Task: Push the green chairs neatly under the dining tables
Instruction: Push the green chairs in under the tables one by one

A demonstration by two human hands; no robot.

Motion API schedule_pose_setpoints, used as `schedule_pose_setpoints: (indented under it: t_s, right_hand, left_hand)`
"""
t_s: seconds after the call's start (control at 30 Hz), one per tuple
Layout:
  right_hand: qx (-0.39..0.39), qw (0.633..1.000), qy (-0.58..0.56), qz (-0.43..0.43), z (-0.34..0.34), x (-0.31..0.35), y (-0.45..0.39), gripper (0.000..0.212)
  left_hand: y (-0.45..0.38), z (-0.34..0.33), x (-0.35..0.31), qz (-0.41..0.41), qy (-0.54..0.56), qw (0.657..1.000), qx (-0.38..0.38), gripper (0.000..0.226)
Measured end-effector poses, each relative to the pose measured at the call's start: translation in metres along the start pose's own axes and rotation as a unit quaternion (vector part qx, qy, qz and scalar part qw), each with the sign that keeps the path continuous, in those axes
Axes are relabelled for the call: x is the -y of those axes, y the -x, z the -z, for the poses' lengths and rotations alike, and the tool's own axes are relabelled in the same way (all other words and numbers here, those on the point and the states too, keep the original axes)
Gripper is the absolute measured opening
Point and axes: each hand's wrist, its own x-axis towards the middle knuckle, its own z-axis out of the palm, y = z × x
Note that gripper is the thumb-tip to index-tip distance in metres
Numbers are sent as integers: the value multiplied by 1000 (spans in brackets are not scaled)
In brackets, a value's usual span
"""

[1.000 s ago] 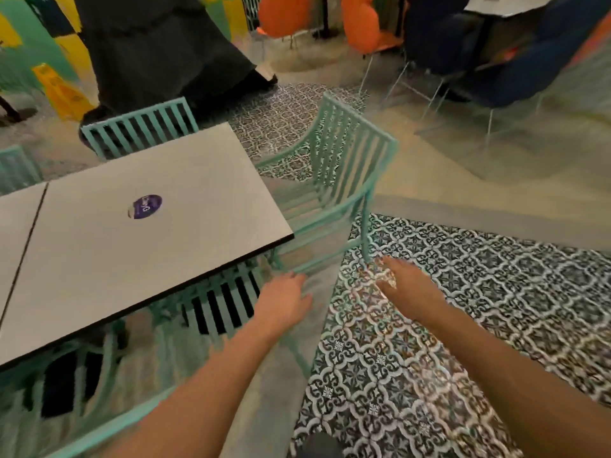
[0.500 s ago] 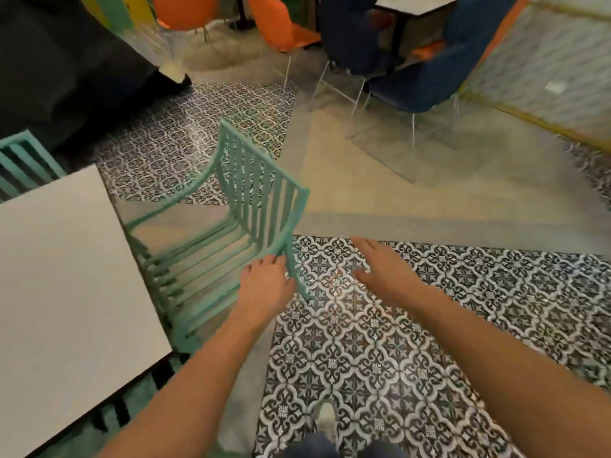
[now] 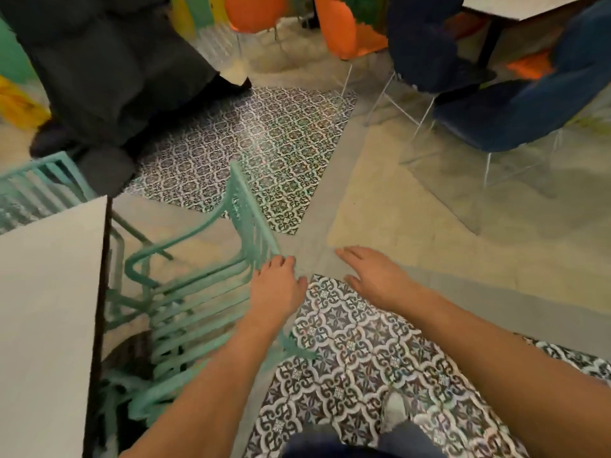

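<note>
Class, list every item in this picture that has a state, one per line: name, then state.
green chair: upright, seat only partly under the table, backrest out in the aisle.
left hand: resting on the chair's backrest top, fingers open.
right hand: open, palm down, touching nothing.
dining table: upright, visible top bare.
second green chair: upright at the table's far side.
</note>
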Motion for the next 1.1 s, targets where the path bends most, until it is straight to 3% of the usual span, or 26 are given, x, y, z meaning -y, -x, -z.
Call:
schedule_pose_setpoints:
  t_s: [0.17, 0.3, 0.43, 0.67, 0.87, 0.97, 1.1]
  right_hand:
    - [57, 992, 32, 106, 22, -34, -88, 62]
    - [73, 974, 37, 210, 29, -36, -174, 61]
    - [80, 950, 54, 295, 22, -33, -256, 61]
    - [131, 885, 91, 437, 25, -4, -368, 61]
    - [187, 809, 149, 536, 17, 30, -447, 64]
    - [218, 777, 188, 560, 8, 38, -490, 65]
    - [264, 755, 206, 564, 4, 36, -531, 63]
  left_hand:
    - [-57, 3, -21, 94, 44, 995, 3, 48]
    - [-113, 1, -2, 201, 95, 975, -9, 53]
    - [-161, -8, 22, 266, 129, 955, -26, 49]
    - [-198, -9, 40, 382, 144, 913, 16, 57]
    - [-197, -15, 41, 459, 255, 850, 45, 60]
    - [-197, -25, 27, 521, 294, 799, 61, 62]
    - [-208, -34, 8, 592, 313, 742, 37, 44]
